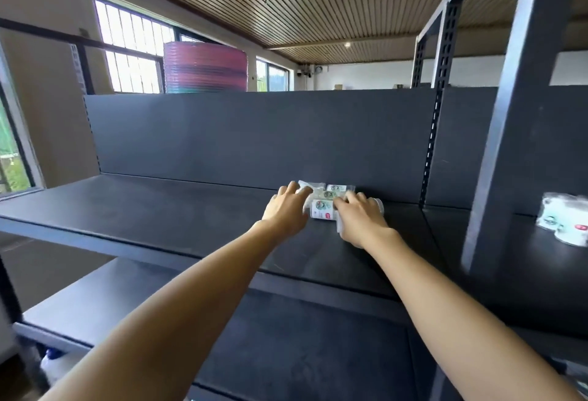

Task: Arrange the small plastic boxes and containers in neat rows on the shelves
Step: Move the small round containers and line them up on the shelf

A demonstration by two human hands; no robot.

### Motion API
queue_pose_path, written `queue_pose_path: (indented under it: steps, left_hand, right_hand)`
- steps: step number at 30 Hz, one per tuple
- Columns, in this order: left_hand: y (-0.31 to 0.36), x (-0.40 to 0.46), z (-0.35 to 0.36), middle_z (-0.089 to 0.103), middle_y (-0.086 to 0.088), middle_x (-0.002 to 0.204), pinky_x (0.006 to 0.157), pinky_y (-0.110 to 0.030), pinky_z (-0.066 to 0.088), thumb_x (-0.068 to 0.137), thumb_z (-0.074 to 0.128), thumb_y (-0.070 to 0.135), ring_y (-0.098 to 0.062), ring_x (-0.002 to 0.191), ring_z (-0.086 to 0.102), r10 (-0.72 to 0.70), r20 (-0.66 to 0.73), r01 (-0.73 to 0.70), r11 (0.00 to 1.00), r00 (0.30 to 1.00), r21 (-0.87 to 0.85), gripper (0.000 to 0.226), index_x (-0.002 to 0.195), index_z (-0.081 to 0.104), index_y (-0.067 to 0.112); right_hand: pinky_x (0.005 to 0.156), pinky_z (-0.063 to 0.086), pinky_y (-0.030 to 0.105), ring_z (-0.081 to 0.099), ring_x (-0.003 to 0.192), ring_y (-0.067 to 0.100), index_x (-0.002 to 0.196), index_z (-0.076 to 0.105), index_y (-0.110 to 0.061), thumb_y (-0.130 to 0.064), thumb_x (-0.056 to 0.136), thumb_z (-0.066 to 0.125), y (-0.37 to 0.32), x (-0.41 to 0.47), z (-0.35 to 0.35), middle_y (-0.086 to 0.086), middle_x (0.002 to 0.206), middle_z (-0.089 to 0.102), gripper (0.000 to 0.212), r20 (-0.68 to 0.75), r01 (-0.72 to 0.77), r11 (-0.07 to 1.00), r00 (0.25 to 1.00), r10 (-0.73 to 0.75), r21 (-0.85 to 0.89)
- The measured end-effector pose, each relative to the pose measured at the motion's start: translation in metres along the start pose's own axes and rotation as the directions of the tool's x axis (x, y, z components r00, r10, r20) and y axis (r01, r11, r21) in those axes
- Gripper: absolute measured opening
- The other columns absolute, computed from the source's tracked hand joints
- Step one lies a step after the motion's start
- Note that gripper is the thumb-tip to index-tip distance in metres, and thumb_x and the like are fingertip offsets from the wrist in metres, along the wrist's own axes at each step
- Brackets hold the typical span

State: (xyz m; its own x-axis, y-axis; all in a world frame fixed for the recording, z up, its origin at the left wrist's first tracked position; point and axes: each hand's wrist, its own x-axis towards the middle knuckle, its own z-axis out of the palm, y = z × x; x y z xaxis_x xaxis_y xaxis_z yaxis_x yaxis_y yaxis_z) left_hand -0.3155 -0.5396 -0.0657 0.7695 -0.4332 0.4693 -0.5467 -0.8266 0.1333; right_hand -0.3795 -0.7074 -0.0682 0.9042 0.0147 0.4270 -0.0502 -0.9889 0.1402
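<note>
Several small clear plastic containers [323, 206] with white labels lie in a cluster near the back panel of the dark upper shelf [159, 209]. My left hand [286, 209] rests on the cluster's left side, fingers spread over a container. My right hand [361, 219] lies over the right side, fingers curled on a clear container whose end shows past my knuckles. Both arms reach forward from the bottom of the view. The containers under my palms are mostly hidden.
Another pack of labelled containers [564, 222] sits on the neighbouring shelf at the right, behind a dark upright post [506, 133]. A lower shelf [286, 353] runs beneath. A tall pink stack [205, 66] stands behind the back panel, by the windows.
</note>
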Motion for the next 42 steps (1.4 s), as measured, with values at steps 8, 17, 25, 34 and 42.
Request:
queue_pose_path:
  steps: [8, 17, 25, 34, 42]
  left_hand:
    - [-0.014, 0.043, 0.026, 0.039, -0.006, 0.140, 0.088, -0.044, 0.044, 0.087, 0.063, 0.013, -0.035, 0.120, 0.047, -0.048, 0.016, 0.050, 0.984, 0.999, -0.172, 0.057, 0.137, 0.037, 0.023]
    - [-0.030, 0.034, 0.004, 0.038, -0.010, 0.112, 0.073, -0.045, 0.048, 0.077, 0.069, 0.006, -0.036, 0.094, 0.051, 0.120, -0.002, -0.111, 0.917, 0.993, -0.384, 0.048, 0.114, 0.040, 0.012]
    - [-0.021, 0.004, -0.028, 0.059, -0.010, 0.103, 0.078, -0.039, 0.047, 0.079, 0.070, 0.013, -0.027, 0.089, 0.050, 0.326, 0.116, -0.222, 0.823, 0.938, -0.523, 0.055, 0.128, 0.045, 0.015]
    - [0.029, -0.037, -0.044, 0.058, 0.008, 0.108, 0.078, -0.028, 0.048, 0.075, 0.068, 0.019, -0.018, 0.098, 0.058, 0.574, 0.180, -0.362, 0.698, 0.799, -0.618, 0.046, 0.119, 0.060, 0.023]
    - [0.109, -0.074, -0.061, 0.062, 0.011, 0.108, 0.084, -0.030, 0.051, 0.068, 0.077, 0.021, -0.013, 0.099, 0.060, 0.735, 0.248, -0.482, 0.622, 0.632, -0.617, 0.047, 0.111, 0.062, 0.031]
  right_hand:
    - [0.102, 0.031, 0.041, 0.042, 0.122, 0.030, 0.135, 0.044, -0.019, -0.017, 0.089, 0.058, -0.013, 0.002, 0.004, 0.007, 0.134, 0.048, 0.048, 0.071, -0.085, 0.992, 0.993, 0.092, -0.094]
    - [0.098, 0.043, 0.043, 0.042, 0.119, 0.029, 0.129, 0.049, -0.016, -0.022, 0.080, 0.070, -0.034, -0.003, -0.018, 0.008, 0.125, 0.044, 0.054, 0.058, -0.169, 0.986, 0.984, 0.169, -0.001]
    - [0.084, 0.046, 0.035, 0.048, 0.110, 0.024, 0.119, 0.055, -0.019, -0.024, 0.074, 0.074, -0.049, -0.038, -0.060, 0.001, 0.114, 0.043, 0.049, 0.081, -0.415, 0.834, 0.906, 0.415, 0.364]
    - [0.075, 0.049, 0.036, 0.061, 0.090, 0.021, 0.103, 0.055, -0.030, -0.036, 0.069, 0.075, -0.039, -0.137, -0.114, -0.001, 0.104, 0.063, 0.040, 0.237, -0.590, 0.672, 0.803, 0.547, 0.448]
    - [0.073, 0.058, 0.035, 0.064, 0.071, 0.016, 0.098, 0.066, -0.024, -0.036, 0.083, 0.074, -0.005, -0.216, -0.156, 0.005, 0.095, 0.069, 0.021, 0.341, -0.654, 0.641, 0.757, 0.557, 0.402]
